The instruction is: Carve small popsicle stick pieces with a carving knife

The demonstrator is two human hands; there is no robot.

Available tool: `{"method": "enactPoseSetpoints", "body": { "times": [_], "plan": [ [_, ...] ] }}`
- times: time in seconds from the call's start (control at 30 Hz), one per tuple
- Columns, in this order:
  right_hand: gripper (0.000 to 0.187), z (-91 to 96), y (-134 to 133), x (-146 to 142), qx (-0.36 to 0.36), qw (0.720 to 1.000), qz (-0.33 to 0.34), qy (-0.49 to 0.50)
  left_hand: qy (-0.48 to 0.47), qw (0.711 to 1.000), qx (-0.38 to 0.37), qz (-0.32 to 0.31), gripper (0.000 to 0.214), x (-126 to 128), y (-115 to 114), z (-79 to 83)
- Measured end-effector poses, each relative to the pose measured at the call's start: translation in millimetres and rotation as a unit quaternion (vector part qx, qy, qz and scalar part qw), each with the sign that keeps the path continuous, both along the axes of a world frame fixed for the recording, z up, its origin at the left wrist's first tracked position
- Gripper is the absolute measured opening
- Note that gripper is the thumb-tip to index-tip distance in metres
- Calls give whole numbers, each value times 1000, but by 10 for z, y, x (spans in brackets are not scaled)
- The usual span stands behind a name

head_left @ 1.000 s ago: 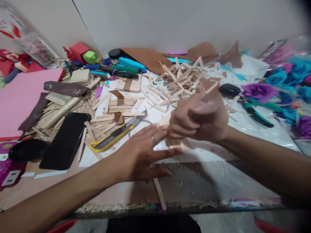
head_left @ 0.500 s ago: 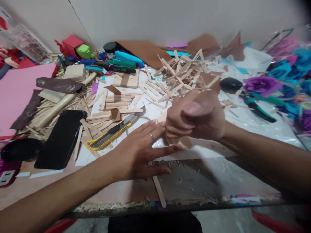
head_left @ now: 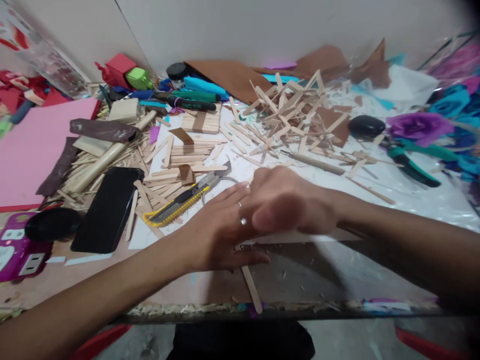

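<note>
My left hand (head_left: 215,232) lies flat on the table with its fingers stretched out and a ring on one finger. It presses down at the edge of a white sheet (head_left: 150,235). My right hand (head_left: 288,202) is blurred and curled like a fist. It sits low over the tips of my left fingers and hides whatever lies beneath it. A yellow utility knife (head_left: 176,205) lies just left of my left hand. One craft stick (head_left: 252,287) pokes out under my left hand toward the table's front edge.
A loose pile of craft sticks (head_left: 288,110) sits behind the hands, with stacked sticks (head_left: 191,152) to its left. A black phone (head_left: 108,210), pink sheet (head_left: 33,145) and purple power strip (head_left: 15,252) are at the left. Green pliers (head_left: 412,165) and a purple paper flower (head_left: 416,125) are at the right.
My right hand has dropped from above the table down onto my left fingers, covering the wooden pieces seen under it before. The left hand has stayed flat.
</note>
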State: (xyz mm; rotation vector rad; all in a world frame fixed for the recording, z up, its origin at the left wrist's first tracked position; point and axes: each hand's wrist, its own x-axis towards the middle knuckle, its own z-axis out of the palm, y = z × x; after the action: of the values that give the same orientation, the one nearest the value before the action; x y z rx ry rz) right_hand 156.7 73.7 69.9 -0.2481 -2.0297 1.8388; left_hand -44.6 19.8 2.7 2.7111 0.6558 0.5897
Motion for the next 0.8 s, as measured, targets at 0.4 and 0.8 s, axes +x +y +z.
{"method": "enactPoseSetpoints", "body": {
  "times": [0.4,0.8],
  "plan": [
    [69,298,2,100,-186,958,-129,176,42,999,10,-6,60,19,1,133],
    [71,126,-127,-43,-217,938,-210,168,23,1000,-10,-13,58,34,35,87]
  ]
}}
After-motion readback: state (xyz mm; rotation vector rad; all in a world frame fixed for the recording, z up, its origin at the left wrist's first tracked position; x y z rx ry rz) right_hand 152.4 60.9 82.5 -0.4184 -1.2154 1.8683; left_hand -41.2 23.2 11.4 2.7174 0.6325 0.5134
